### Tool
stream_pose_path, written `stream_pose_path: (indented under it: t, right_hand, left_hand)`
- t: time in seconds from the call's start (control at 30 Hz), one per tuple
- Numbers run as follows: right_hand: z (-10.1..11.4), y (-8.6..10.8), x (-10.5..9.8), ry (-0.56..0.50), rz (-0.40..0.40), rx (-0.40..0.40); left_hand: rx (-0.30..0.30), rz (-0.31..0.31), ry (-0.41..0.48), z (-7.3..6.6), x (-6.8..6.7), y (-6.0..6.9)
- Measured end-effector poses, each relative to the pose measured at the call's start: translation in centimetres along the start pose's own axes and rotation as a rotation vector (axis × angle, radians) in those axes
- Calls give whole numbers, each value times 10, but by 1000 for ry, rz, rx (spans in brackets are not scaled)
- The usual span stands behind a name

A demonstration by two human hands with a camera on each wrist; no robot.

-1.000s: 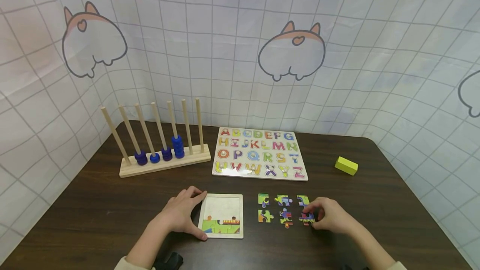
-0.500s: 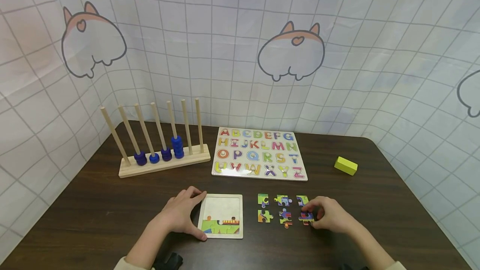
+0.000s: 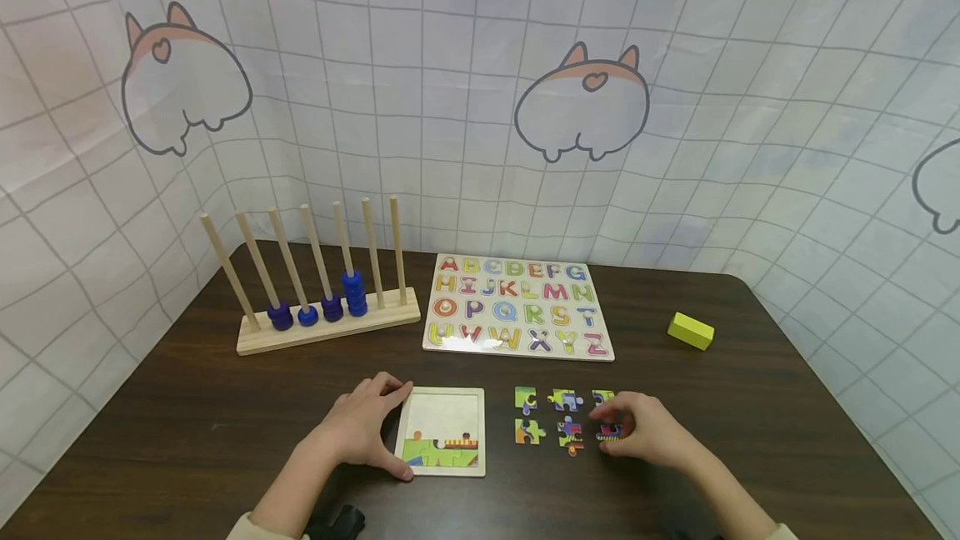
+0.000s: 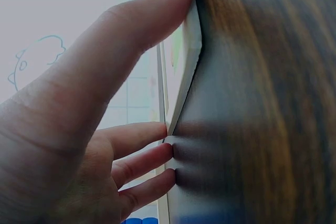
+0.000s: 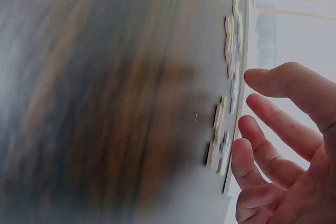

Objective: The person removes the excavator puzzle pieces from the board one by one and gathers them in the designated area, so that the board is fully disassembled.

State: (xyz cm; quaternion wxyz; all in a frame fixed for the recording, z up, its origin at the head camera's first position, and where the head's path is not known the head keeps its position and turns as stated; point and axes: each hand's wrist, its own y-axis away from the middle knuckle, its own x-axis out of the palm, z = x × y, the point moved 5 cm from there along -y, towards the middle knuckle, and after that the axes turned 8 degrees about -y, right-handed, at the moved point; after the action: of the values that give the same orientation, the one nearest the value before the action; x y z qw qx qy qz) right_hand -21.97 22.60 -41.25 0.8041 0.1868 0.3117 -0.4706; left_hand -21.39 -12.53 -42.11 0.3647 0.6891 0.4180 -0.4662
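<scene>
In the head view my left hand [image 3: 366, 423] spans the left side of a square wooden puzzle tray [image 3: 441, 391]. Its thumb rests at the near left corner and its fingertips at the far one, holding the tray. Joined puzzle pieces [image 3: 441, 452] fill the tray's near part. To the right, several loose jigsaw pieces [image 3: 529, 432] lie in two rows. My right hand [image 3: 651, 432] hovers over the right end, thumb and fingers spread and apart. Below its fingers lies a red and purple jigsaw piece [image 3: 610, 432], partly hidden. The right wrist view shows nothing between those fingers.
Behind the tray lies an alphabet board [image 3: 517, 307] with knobbed letters. A wooden peg stand [image 3: 330, 333] with blue beads stands at the back left, and a yellow block [image 3: 691, 331] lies at the right. A gridded cloth [image 3: 465, 107] hangs behind the table.
My right hand has come off the red and purple piece, moved slightly left, and its fingers have spread. The piece stays on the table. The left hand keeps its place on the tray.
</scene>
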Motion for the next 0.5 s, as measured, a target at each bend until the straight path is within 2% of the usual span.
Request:
stream_pose_path:
  t: [0.27,0.5]
  right_hand:
    - [15,-7,9,-12,8,0]
    - [27,-14,17,-28,24,-34]
  left_hand:
    - [-20,20,-3,0,0,-2]
    - [-39,29,-16,1,1,-6]
